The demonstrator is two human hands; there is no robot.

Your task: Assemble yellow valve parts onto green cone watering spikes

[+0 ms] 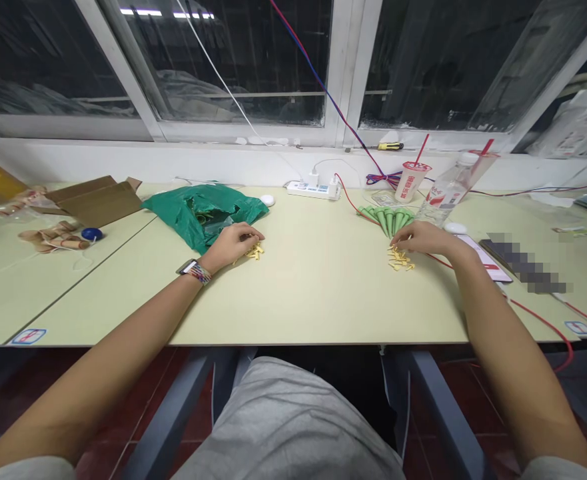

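Note:
On the left side of the table, my left hand (234, 245) is curled over a small pile of yellow peg-like pieces (256, 252), its fingertips drawn together. Whatever is between those fingers is hidden. My right hand (417, 238) bends down over a second pile of yellow pieces (400, 260), fingertips close together and touching or just above it. I cannot see what they pinch. Just beyond that hand lies a fan of green cone-shaped pieces (387, 219). A green plastic bag (198, 207), its mouth open, rests behind my left hand.
A cardboard box (96, 202) and wooden toy parts (56, 237) with a blue ball (92, 234) are at left. A power strip (313, 190) sits at the back. A cup with straw (413, 181), a bottle (446, 193), a phone (488, 260) and a red cable (543, 313) are at right.

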